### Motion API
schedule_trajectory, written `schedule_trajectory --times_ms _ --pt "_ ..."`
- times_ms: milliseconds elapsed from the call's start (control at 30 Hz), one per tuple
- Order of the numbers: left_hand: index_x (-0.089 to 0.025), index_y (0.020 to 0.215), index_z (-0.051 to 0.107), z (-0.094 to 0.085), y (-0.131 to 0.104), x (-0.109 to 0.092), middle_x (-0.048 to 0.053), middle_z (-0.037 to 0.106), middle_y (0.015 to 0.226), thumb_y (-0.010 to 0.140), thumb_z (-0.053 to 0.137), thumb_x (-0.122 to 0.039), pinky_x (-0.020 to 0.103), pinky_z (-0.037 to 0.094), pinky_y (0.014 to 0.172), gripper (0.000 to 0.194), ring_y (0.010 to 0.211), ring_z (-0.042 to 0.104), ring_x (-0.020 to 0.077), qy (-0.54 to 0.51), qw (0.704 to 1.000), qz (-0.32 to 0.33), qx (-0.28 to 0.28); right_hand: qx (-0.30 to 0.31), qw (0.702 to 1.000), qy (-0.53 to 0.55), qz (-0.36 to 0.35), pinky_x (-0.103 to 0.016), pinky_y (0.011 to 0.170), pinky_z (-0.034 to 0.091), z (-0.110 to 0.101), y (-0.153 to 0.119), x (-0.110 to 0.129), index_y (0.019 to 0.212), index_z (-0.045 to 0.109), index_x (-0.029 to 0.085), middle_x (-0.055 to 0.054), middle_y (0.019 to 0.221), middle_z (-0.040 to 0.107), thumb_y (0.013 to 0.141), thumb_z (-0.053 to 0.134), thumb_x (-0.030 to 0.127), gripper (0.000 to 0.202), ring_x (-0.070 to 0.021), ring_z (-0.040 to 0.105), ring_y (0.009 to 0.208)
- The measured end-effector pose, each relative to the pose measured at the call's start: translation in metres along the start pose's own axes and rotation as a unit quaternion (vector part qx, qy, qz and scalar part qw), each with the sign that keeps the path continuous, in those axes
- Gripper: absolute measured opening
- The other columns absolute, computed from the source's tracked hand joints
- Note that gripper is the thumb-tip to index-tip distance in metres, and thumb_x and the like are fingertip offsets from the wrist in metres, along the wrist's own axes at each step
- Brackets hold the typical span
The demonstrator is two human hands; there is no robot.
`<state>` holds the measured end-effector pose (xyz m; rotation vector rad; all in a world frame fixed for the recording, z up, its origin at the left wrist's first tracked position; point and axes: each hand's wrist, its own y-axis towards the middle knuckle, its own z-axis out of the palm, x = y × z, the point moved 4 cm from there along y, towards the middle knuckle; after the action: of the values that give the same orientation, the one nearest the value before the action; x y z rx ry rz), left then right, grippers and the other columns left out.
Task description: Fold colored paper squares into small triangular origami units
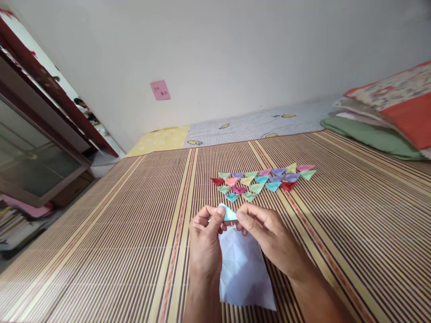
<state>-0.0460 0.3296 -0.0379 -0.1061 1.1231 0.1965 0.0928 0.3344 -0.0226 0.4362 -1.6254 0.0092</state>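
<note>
Between my two hands is a small light-blue folded paper [229, 212], roughly triangular in shape. My left hand [207, 235] pinches its left side, thumb on top and fingers curled beneath. On the right side, my right hand [264, 229] grips the same paper between thumb and fingers. Below them a creased pale sheet [245, 269] lies flat on the striped mat, its upper edge partly covered by my fingers. Just beyond my hands, several small folded paper boats [256, 187] in green, purple, red, yellow, pink and blue are laid out in rows.
The striped bamboo mat [128, 233] spreads over the whole surface. Folded bedding and a pillow [393, 107] are piled at the far right. Patterned cloth [242, 128] runs along the wall, which carries a pink note [160, 90]. A glass-paned cabinet [30, 148] and a doorway stand left.
</note>
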Motion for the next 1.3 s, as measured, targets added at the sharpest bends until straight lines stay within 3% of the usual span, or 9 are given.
schedule_trajectory --times_ms 267,400,500,733,1000,1167,1300 --pt "-0.018 0.066 0.061 0.003 -0.003 -0.001 -0.002 0.055 0.061 0.087 0.078 -0.039 0.024 0.038 0.062 0.035 0.061 0.047 0.0114 0.047 0.998 0.038 0.021 -0.033 0.998 -0.052 0.004 -0.027 0.056 0.040 -0.003 0.000 0.002 0.071 0.057 0.021 0.002 0.063 0.056 0.104 0.050 0.043 0.040 -0.0141 0.054 0.060" --pt "-0.017 0.066 0.062 0.006 -0.005 -0.004 -0.003 0.055 0.061 0.087 0.078 -0.038 0.023 0.040 0.061 0.034 0.060 0.049 0.0107 0.112 0.991 0.054 0.041 -0.027 0.999 -0.011 -0.026 -0.026 0.067 0.048 -0.004 0.002 0.008 0.087 0.065 0.020 0.000 0.077 0.067 0.100 0.059 0.038 0.023 -0.0154 0.063 0.071" --pt "-0.017 0.070 0.066 0.010 -0.007 -0.005 -0.002 0.058 0.063 0.089 0.076 -0.039 0.022 0.043 0.060 0.031 0.061 0.053 0.0112 0.137 0.987 0.047 0.062 -0.043 0.998 0.039 -0.011 -0.025 0.069 0.051 -0.004 0.002 0.005 0.091 0.067 0.020 0.000 0.079 0.068 0.099 0.063 0.037 0.020 -0.0152 0.065 0.074" --pt "-0.016 0.077 0.073 0.018 -0.010 -0.010 0.001 0.068 0.068 0.079 0.086 -0.034 0.020 0.048 0.060 0.022 0.063 0.060 0.0113 0.094 0.990 0.009 0.107 -0.070 0.982 0.171 0.024 -0.022 0.063 0.050 -0.006 0.001 -0.004 0.087 0.065 0.021 0.004 0.073 0.061 0.097 0.067 0.039 0.021 -0.0116 0.059 0.066" --pt "-0.016 0.069 0.071 0.017 -0.010 -0.005 0.002 0.071 0.066 0.079 0.086 -0.034 0.021 0.045 0.057 0.025 0.060 0.060 0.0113 0.098 0.990 -0.014 0.105 -0.058 0.990 0.131 -0.009 -0.024 0.061 0.048 -0.005 0.002 0.002 0.078 0.064 0.019 0.003 0.067 0.059 0.099 0.066 0.038 0.027 -0.0123 0.058 0.062" --pt "-0.016 0.075 0.076 0.018 -0.010 -0.005 0.005 0.073 0.067 0.089 0.077 -0.036 0.024 0.045 0.060 0.025 0.062 0.061 0.0143 0.101 0.987 0.000 0.124 -0.103 0.985 0.135 0.016 -0.024 0.057 0.045 -0.007 0.002 -0.004 0.079 0.064 0.019 0.004 0.066 0.053 0.096 0.067 0.042 0.029 -0.0123 0.052 0.060" --pt "-0.017 0.074 0.077 0.016 -0.010 -0.004 0.006 0.074 0.069 0.095 0.070 -0.035 0.026 0.045 0.065 0.028 0.065 0.061 0.0151 0.107 0.986 0.019 0.123 -0.102 0.984 0.141 0.029 -0.025 0.059 0.044 -0.008 0.002 -0.010 0.078 0.063 0.019 0.003 0.067 0.053 0.096 0.067 0.042 0.029 -0.0130 0.050 0.063"
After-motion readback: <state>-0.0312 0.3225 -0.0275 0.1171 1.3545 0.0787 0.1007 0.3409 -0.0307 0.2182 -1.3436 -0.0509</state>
